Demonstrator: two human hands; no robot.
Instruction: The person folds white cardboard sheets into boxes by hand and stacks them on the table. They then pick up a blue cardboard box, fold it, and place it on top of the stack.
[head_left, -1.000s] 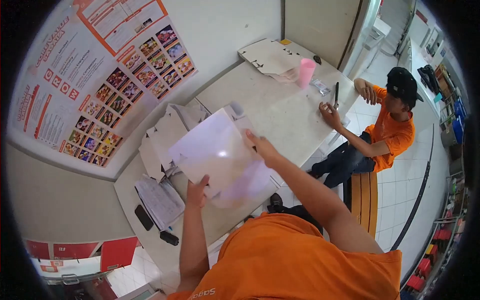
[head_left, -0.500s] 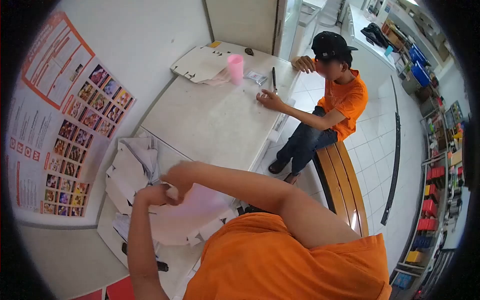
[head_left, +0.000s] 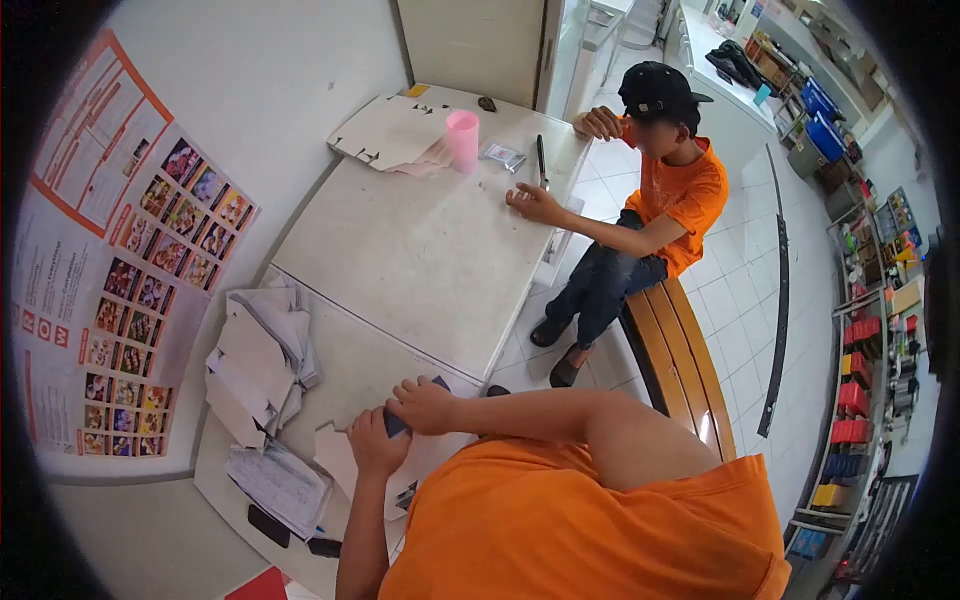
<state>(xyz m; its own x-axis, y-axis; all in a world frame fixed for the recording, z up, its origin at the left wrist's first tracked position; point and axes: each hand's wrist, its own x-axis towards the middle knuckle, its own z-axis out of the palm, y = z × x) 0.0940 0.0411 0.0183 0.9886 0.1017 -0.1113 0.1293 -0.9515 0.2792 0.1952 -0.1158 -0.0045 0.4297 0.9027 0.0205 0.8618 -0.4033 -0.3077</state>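
Observation:
My left hand (head_left: 378, 443) and my right hand (head_left: 423, 404) are close together over the near table, both closed on a dark blue-grey object (head_left: 398, 422). The fingers cover most of it, so its kind cannot be made out. One end shows between the hands and another past the right fingers. A white cut card piece (head_left: 338, 455) lies beside and partly under my left hand. To the left rest a pile of white card pieces (head_left: 250, 365) and a stack of written papers (head_left: 280, 488).
A seated person in orange (head_left: 680, 200) rests a hand on the far table (head_left: 390, 260). A pink cup (head_left: 462, 140), cut card sheets (head_left: 385, 130), a small packet (head_left: 503, 156) and a dark slim tool (head_left: 542, 160) lie there. A black phone-like object (head_left: 268, 525) sits near the left edge.
My hands have moved down and right and now hold the dark object. The pinkish-white sheet beneath them before no longer shows. The seated person has barely moved.

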